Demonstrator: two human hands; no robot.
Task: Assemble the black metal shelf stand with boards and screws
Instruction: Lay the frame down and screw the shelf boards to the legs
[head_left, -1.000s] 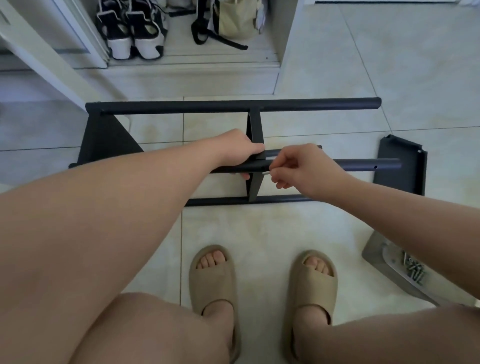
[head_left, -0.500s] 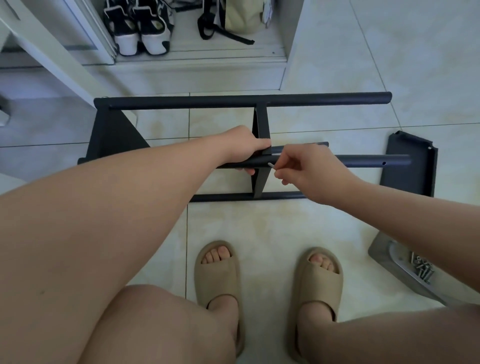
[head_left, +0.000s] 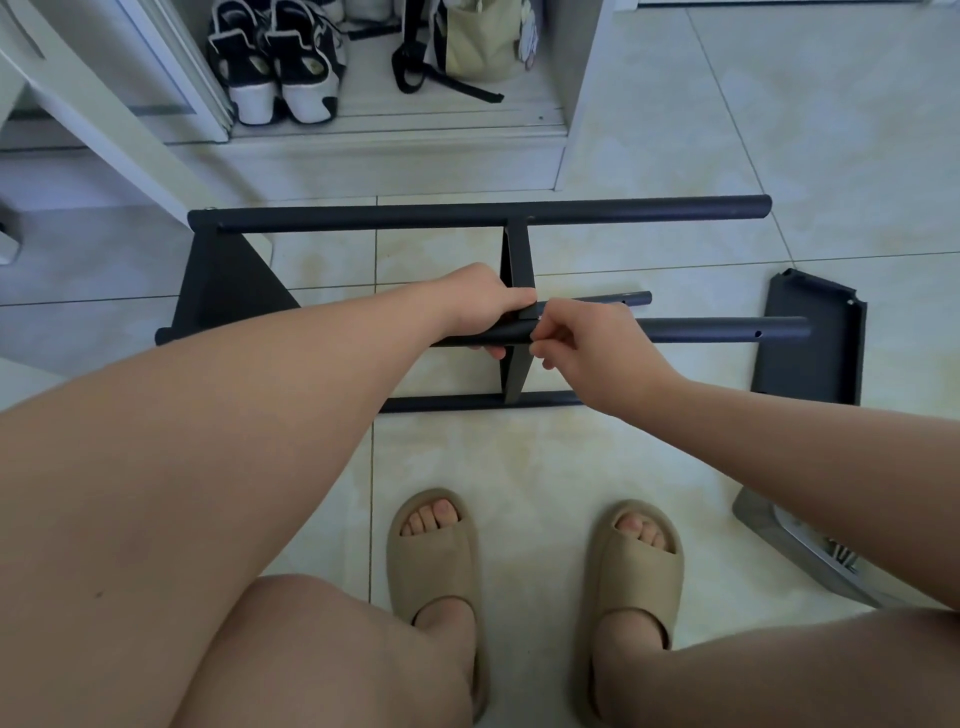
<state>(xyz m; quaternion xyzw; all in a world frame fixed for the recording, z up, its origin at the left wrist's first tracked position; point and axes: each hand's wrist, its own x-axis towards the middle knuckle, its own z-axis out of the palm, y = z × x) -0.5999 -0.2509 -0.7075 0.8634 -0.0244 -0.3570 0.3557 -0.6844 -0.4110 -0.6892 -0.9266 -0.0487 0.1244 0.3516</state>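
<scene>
The black metal shelf stand (head_left: 478, 214) lies on its side on the tiled floor, with a long top tube, a triangular end board (head_left: 228, 291) at the left and a middle board (head_left: 517, 260). My left hand (head_left: 480, 301) grips the near tube (head_left: 717, 331) where it meets the middle board. My right hand (head_left: 582, 338) pinches a small silver screw (head_left: 539, 317) at that same joint; most of the screw is hidden by my fingers. A loose black board (head_left: 813, 338) lies at the right, past the tube's free end.
A grey tray (head_left: 779, 530) holding several screws sits at the lower right, partly under my right arm. My feet in beige slippers (head_left: 431, 551) stand in front of the stand. Shoes (head_left: 280, 57) and a bag (head_left: 478, 41) fill a low white cabinet behind.
My right hand has closed in on the joint and its fingers have turned slightly around the screw. My left hand keeps its grip on the tube. The view has shifted a little.
</scene>
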